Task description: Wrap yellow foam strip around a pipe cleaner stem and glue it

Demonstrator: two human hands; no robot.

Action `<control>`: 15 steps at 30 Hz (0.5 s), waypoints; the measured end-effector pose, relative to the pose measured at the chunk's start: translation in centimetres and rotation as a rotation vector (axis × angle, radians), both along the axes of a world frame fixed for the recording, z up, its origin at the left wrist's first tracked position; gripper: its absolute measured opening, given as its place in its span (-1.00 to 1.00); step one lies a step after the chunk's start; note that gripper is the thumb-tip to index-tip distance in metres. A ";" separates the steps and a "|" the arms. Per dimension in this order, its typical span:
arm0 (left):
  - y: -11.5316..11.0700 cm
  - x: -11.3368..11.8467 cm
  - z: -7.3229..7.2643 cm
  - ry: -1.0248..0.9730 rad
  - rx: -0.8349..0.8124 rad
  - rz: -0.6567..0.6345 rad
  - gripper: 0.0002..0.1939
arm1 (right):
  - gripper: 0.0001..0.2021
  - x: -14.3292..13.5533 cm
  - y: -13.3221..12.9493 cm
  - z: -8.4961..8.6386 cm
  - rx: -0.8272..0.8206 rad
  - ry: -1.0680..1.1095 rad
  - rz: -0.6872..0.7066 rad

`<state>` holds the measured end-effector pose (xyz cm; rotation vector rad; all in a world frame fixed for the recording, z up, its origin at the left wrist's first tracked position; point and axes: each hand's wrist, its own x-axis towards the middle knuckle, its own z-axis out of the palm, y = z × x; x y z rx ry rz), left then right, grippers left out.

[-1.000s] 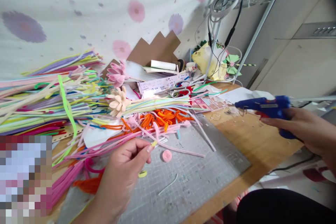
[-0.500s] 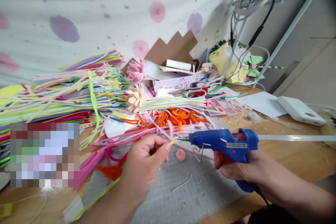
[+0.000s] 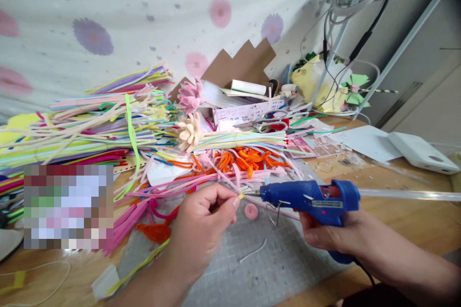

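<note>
My right hand (image 3: pixel 331 232) is wrapped round the handle of a blue hot glue gun (image 3: pixel 306 196), which has a clear glue stick (image 3: pixel 406 194) out of its back and a small red light. Its nozzle points left, at the fingertips of my left hand (image 3: pixel 207 220). Between that thumb and forefinger is pinched a yellow pipe cleaner (image 3: pixel 242 196); only its short tip shows there. Below the nozzle a small pink coil (image 3: pixel 251 211) lies on the grey cutting mat (image 3: pixel 273 259). A thin white strand (image 3: pixel 253 250) rests nearer to me.
Bundles of coloured pipe cleaners (image 3: pixel 90 139) cover the left and back. Orange pipe cleaner pieces (image 3: pixel 248 160), a pink flower (image 3: pixel 190 95), a cream flower (image 3: pixel 189 133) and scissors (image 3: pixel 272 122) lie behind my hands. A white device (image 3: pixel 423 152) sits at right.
The view has shifted slightly, so most things appear a little to the right. The nozzle tip stays at the yellow tip in my left fingers, and both grips are unchanged.
</note>
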<state>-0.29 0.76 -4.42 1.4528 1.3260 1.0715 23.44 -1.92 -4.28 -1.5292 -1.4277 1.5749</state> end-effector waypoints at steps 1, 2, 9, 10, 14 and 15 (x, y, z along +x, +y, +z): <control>0.0 0.0 0.0 0.000 0.002 0.000 -0.81 | -0.79 0.0 0.0 -0.1 -0.001 0.003 -0.001; 0.0 0.0 0.1 0.002 0.003 0.002 -0.81 | -0.79 0.0 0.0 -0.1 0.002 0.006 -0.004; 0.0 -0.2 0.1 -0.002 0.010 -0.003 -0.85 | -0.78 0.2 0.2 -0.2 0.020 -0.013 -0.017; 0.0 -0.2 0.1 -0.001 0.012 0.003 -0.85 | -0.78 0.2 0.2 -0.2 0.019 -0.013 -0.017; 0.0 0.0 0.2 -0.012 0.027 0.021 -0.86 | -0.79 0.2 0.0 0.0 0.022 -0.020 0.005; 0.0 0.0 0.2 -0.016 0.029 0.024 -0.87 | -0.78 0.1 0.0 0.0 0.032 -0.021 0.023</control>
